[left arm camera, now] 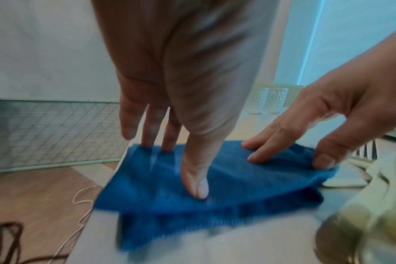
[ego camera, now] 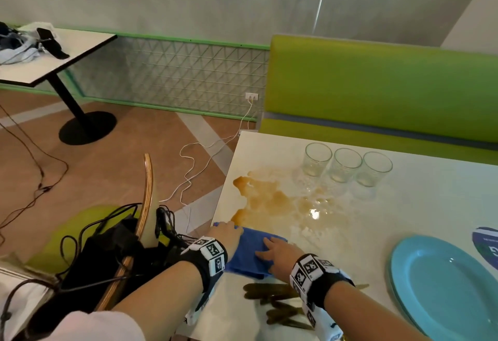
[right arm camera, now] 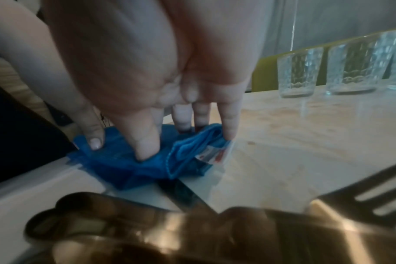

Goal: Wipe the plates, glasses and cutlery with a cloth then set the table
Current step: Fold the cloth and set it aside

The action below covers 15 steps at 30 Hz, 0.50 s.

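Note:
A folded blue cloth (ego camera: pixel 253 253) (left arm camera: pixel 237 187) (right arm camera: pixel 115 164) lies at the near left edge of the white table (ego camera: pixel 363 233). My left hand (ego camera: pixel 227 233) (left arm camera: pixel 176 160) presses on its left part with straight fingers. My right hand (ego camera: pixel 272 251) (right arm camera: pixel 183 139) presses on its right part, fingers and thumb spread flat. Three empty glasses (ego camera: pixel 347 164) (right arm camera: pixel 298 71) stand in a row at the far side. Light blue plates (ego camera: pixel 442 287) lie at the near right. Dark golden cutlery (ego camera: pixel 275 303) (right arm camera: pixel 147 232) lies just below my right wrist.
A brown liquid spill (ego camera: pixel 269 200) spreads over the table between the cloth and the glasses. A green bench back (ego camera: pixel 377 85) stands behind the table. To the left are a chair (ego camera: pixel 145 219) with a black bag and cables, and another table (ego camera: pixel 54 55).

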### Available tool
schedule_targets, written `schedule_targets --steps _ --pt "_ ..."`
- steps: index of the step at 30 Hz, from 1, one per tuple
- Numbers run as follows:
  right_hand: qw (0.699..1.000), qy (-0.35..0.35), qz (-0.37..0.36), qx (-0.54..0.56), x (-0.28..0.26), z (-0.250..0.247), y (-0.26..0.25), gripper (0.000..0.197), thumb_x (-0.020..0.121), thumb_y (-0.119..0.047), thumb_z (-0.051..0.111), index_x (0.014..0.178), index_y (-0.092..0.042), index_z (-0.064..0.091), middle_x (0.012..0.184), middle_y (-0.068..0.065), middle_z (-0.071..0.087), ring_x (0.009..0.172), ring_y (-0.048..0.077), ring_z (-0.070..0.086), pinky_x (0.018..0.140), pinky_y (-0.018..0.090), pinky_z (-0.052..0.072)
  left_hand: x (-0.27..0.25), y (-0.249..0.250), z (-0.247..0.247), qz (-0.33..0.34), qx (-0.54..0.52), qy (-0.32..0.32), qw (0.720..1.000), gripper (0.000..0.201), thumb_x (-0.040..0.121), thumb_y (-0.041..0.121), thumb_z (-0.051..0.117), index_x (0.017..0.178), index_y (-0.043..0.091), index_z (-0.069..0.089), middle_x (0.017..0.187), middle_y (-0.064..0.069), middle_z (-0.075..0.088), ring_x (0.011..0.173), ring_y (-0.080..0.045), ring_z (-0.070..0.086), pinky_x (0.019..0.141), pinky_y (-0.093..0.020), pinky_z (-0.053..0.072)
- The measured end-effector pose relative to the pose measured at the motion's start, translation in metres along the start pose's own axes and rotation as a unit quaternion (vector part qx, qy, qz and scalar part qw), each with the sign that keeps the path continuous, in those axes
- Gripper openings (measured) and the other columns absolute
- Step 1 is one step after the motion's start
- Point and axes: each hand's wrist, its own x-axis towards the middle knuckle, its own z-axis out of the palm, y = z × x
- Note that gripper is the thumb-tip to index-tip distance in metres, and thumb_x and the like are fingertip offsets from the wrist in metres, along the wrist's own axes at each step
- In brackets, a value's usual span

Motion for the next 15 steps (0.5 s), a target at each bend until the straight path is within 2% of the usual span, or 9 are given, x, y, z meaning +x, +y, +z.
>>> schedule_targets --steps 2,4,6,8,10,12,15 --pt "0.999 0.023 0.015 0.033 -0.001 0.002 0.000 0.051 0.097 -0.022 0.041 0.146 -0.026 0.028 0.157 0.012 0.008 0.145 0.029 0.011 0.117 0.040 0.022 -0.001 -0.003 0.007 -0.031 -0.045 0.024 0.998 0.067 0.083 0.009 0.064 0.140 0.015 0.030 0.141 -0.012 0.030 0.129 -0.033 0.036 0.100 -0.041 0.039" --pt "0.993 0.077 0.054 0.074 -0.003 -0.001 -0.001 0.042 0.093 -0.025 0.049 0.135 -0.023 0.047 0.153 0.009 0.021 0.139 0.031 0.019 0.114 0.039 0.027 -0.001 -0.009 0.010 -0.039 -0.081 0.016 0.996 0.070 0.080 0.014 0.068 0.139 0.016 0.030 0.139 -0.009 0.035 0.129 -0.030 0.037 0.101 -0.040 0.041" --pt "0.984 0.118 0.085 0.098 -0.003 -0.007 -0.001 0.032 0.092 -0.028 0.049 0.121 -0.019 0.059 0.142 0.008 0.039 0.132 0.029 0.029 0.110 0.037 0.028 0.000 -0.013 0.007 -0.042 -0.106 0.008 0.993 0.067 0.076 0.022 0.071 0.133 0.017 0.036 0.133 -0.007 0.043 0.125 -0.028 0.042 0.100 -0.041 0.043" --pt "0.981 0.123 0.101 0.112 0.000 -0.011 0.000 0.032 0.095 -0.026 0.044 0.120 -0.012 0.058 0.131 0.009 0.051 0.126 0.027 0.039 0.108 0.033 0.029 -0.002 -0.015 0.001 -0.063 -0.123 0.013 0.990 0.052 0.079 0.025 0.065 0.125 0.018 0.043 0.129 -0.006 0.046 0.123 -0.028 0.041 0.100 -0.040 0.042" --pt "0.974 0.135 0.127 0.132 0.003 -0.013 0.001 0.031 0.096 -0.021 0.044 0.122 -0.008 0.052 0.126 0.011 0.055 0.122 0.027 0.044 0.103 0.033 0.037 -0.002 -0.015 -0.003 -0.083 -0.113 0.035 0.989 0.036 0.087 0.018 0.054 0.122 0.016 0.048 0.129 -0.005 0.048 0.125 -0.027 0.037 0.101 -0.036 0.037" --pt "0.964 0.145 0.157 0.160 0.007 -0.013 0.000 0.028 0.094 -0.015 0.048 0.120 -0.008 0.051 0.121 0.013 0.057 0.117 0.027 0.050 0.096 0.032 0.046 0.000 -0.018 -0.004 -0.095 -0.076 0.065 0.990 0.032 0.091 0.009 0.046 0.122 0.014 0.051 0.129 -0.008 0.051 0.126 -0.028 0.038 0.100 -0.034 0.036" --pt "0.960 0.128 0.174 0.178 0.013 -0.017 -0.005 0.025 0.092 -0.012 0.049 0.116 -0.010 0.056 0.118 0.012 0.062 0.113 0.027 0.055 0.092 0.032 0.049 -0.004 -0.021 -0.009 -0.110 -0.025 0.080 0.990 0.031 0.094 0.008 0.042 0.120 0.014 0.057 0.127 -0.012 0.053 0.121 -0.029 0.044 0.099 -0.033 0.039"
